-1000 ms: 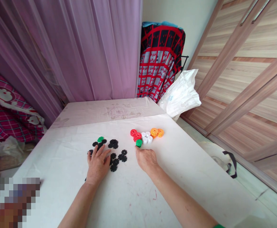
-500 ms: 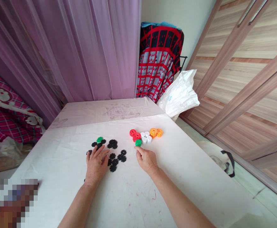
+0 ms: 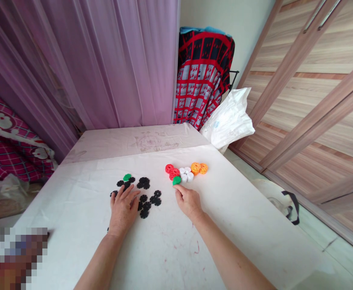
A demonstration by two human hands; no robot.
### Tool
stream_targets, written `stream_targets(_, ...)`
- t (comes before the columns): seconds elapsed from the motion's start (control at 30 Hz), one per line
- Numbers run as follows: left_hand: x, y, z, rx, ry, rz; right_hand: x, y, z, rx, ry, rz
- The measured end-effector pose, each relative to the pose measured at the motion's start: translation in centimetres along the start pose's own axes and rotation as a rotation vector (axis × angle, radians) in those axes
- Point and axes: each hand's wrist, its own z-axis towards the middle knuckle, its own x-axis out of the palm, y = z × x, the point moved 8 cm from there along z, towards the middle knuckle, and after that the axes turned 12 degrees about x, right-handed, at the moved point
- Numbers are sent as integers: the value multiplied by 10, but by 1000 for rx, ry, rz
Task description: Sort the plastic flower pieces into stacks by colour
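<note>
My left hand (image 3: 122, 209) lies flat on the white table (image 3: 164, 249), fingers spread over several black flower-shaped discs (image 3: 148, 200). A single green disc (image 3: 127, 177) sits among more black ones just beyond its fingertips. My right hand (image 3: 189, 200) is curled, and its thumb and forefinger pinch the edge of a green disc (image 3: 176, 180), which is tilted. Right behind that lie small stacks of red discs (image 3: 172, 171), white discs (image 3: 186, 174) and orange discs (image 3: 199, 168).
A purple curtain (image 3: 104, 64) hangs behind the table. A red patterned cloth (image 3: 203, 76) and a white plastic bag (image 3: 231, 121) are at the back right. Wooden sliding doors (image 3: 315, 100) stand on the right, and a patterned blanket (image 3: 10, 137) lies on the left.
My right hand drew back a little from the green disc, then closed in on it again; the disc now sits tilted at my fingertips. My left hand has stayed put.
</note>
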Motion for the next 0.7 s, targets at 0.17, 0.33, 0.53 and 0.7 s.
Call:
stream_targets(0.17,0,-1,1,-12,17,-4,7,4,-5,-76,27,-69)
stream_targets(0.33,0,-1,1,-17,25,-3,7,11,-3,-116,55,-153)
stream_targets(0.53,-1,-2,1,-18,18,-2,2,21,-1,-123,85,-233)
stream_targets(0.7,-1,-2,0,-19,16,-9,1,13,0,-87,70,-230)
